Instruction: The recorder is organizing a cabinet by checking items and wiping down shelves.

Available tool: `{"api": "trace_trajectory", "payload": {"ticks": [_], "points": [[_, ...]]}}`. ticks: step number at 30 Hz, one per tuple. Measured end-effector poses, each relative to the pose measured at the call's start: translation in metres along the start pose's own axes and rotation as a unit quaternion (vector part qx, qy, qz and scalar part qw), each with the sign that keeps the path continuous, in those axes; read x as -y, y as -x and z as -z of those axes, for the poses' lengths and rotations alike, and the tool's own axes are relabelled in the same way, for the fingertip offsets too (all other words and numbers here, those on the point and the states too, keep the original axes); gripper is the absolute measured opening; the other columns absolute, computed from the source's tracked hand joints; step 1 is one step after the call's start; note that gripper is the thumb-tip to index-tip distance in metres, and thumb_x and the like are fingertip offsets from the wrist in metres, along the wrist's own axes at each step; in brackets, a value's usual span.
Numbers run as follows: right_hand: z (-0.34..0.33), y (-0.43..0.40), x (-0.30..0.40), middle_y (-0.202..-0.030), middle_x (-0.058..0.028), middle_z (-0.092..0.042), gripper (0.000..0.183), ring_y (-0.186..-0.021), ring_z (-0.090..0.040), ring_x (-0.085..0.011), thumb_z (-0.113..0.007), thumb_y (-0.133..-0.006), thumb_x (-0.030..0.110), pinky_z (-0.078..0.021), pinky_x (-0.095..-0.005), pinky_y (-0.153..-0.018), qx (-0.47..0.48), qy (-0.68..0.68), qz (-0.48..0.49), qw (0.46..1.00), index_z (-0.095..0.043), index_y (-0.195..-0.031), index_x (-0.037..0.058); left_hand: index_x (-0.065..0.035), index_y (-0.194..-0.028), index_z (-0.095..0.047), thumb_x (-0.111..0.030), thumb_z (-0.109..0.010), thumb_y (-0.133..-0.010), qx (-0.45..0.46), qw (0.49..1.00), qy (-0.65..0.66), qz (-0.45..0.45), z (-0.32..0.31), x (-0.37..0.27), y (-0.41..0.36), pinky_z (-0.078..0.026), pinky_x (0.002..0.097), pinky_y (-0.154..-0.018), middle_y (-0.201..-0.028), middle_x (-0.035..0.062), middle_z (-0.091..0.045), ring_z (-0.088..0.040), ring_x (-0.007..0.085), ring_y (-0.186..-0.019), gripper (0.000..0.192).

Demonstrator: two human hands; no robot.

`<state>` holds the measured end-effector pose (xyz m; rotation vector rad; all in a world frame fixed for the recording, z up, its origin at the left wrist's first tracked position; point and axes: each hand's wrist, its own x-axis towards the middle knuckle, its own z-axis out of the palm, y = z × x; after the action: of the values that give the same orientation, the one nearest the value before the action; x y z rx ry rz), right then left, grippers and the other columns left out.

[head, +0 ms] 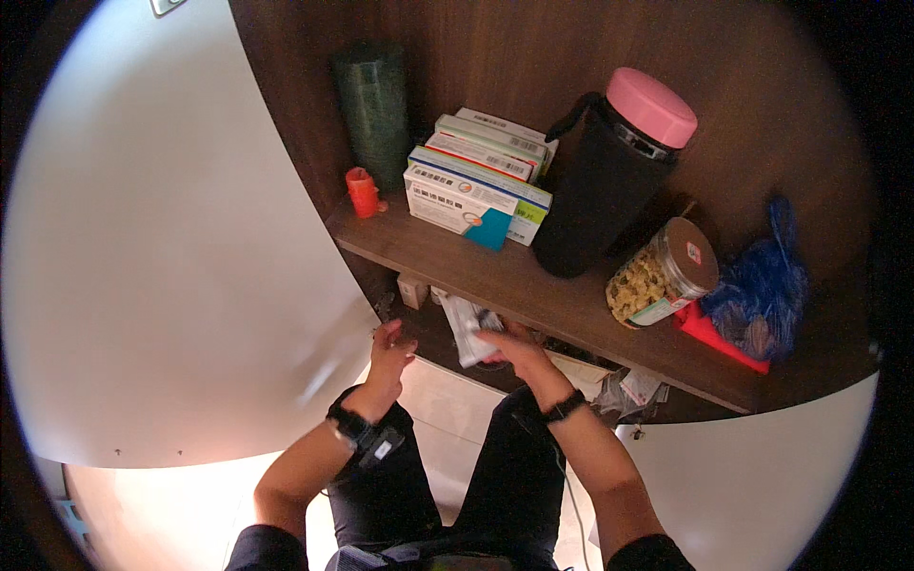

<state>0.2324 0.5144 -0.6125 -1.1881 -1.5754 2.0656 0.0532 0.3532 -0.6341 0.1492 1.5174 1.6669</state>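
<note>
My right hand (518, 351) grips a white packet (468, 332) at the front of the lower shelf, below the brown wooden upper shelf (457, 268). The packet is blurred, so its exact kind is unclear. To its left, my left hand (390, 364) is raised with fingers apart and nothing in it, close to the white cabinet door. A small pale box (412, 291) stands on the lower shelf (432, 332) between the left hand and the packet. The upper shelf hides the back of that lower compartment.
Above stand a row of medicine boxes (457, 203), a dark green cylinder (375, 114), an orange-red roll (362, 193), a black-sleeved bottle (603, 185) with pink lid, a jar (660, 275) and a blue plastic bag (760, 285). Doors swing out left (178, 250) and right (728, 471).
</note>
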Motion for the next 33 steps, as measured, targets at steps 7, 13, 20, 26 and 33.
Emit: {"api": "trace_trajectory", "payload": {"ticks": [7, 13, 20, 26, 33], "points": [[-0.094, -0.098, -0.005, -0.121, -0.0073, -0.060, 0.058, -0.108, -0.060, -0.0277, -0.081, -0.078, 0.026, -0.0559, -0.0452, -0.075, -0.073, -0.197, 0.017, 0.978, -0.053, -0.128, 0.0162, -0.0105, -0.131, -0.045, 0.013, -0.049, -0.083, 0.057, 0.993, -0.084, -0.055, 0.042, 0.035, 0.055, -0.050, 0.0294, -0.075, -0.125, 0.0111, -0.055, -0.064, 0.0190, -0.094, 0.053], [-0.145, -0.187, -0.054, -0.114, -0.0018, -0.059, 0.053, -0.096, -0.055, -0.0184, -0.083, -0.073, 0.033, -0.0441, -0.0387, -0.066, -0.109, -0.222, 0.012, 0.969, -0.055, -0.115, 0.0195, -0.0088, -0.129, -0.044, 0.016, -0.048, -0.082, 0.051, 0.985, -0.134, -0.091, 0.070, 0.027, 0.073, -0.051, 0.0279, -0.071, -0.121, 0.0110, -0.057, -0.066, 0.0185, -0.090, 0.053], [-0.186, -0.187, -0.070, -0.087, -0.0024, -0.065, 0.022, -0.067, -0.060, -0.0134, -0.072, -0.085, 0.023, -0.0461, -0.0265, -0.045, -0.218, -0.113, 0.117, 0.962, -0.060, -0.098, 0.0089, -0.0064, -0.129, -0.044, 0.016, -0.044, -0.080, 0.026, 0.989, -0.129, -0.070, 0.089, 0.031, 0.072, -0.050, 0.0248, -0.067, -0.117, 0.0126, -0.057, -0.067, 0.0198, -0.086, 0.053], [-0.128, -0.203, -0.091, -0.085, -0.0091, -0.063, 0.056, -0.080, -0.066, -0.0188, -0.071, -0.083, 0.047, -0.0503, -0.0343, -0.056, -0.323, 0.243, 0.252, 0.879, -0.058, -0.115, 0.0029, -0.0067, -0.129, -0.044, 0.011, -0.044, -0.084, 0.066, 0.991, -0.098, -0.071, 0.060, 0.041, 0.062, -0.048, 0.0257, -0.067, -0.117, 0.0118, -0.058, -0.067, 0.0191, -0.085, 0.049], [-0.118, -0.163, -0.091, -0.094, -0.0130, -0.068, 0.069, -0.082, -0.063, -0.0255, -0.073, -0.079, 0.043, -0.0493, -0.0390, -0.076, -0.204, 0.200, 0.110, 0.952, -0.051, -0.129, 0.0013, -0.0080, -0.130, -0.044, 0.009, -0.045, -0.086, 0.062, 0.989, -0.128, -0.040, 0.064, 0.046, 0.053, -0.049, 0.0272, -0.068, -0.117, 0.0110, -0.058, -0.068, 0.0188, -0.086, 0.048]]}}
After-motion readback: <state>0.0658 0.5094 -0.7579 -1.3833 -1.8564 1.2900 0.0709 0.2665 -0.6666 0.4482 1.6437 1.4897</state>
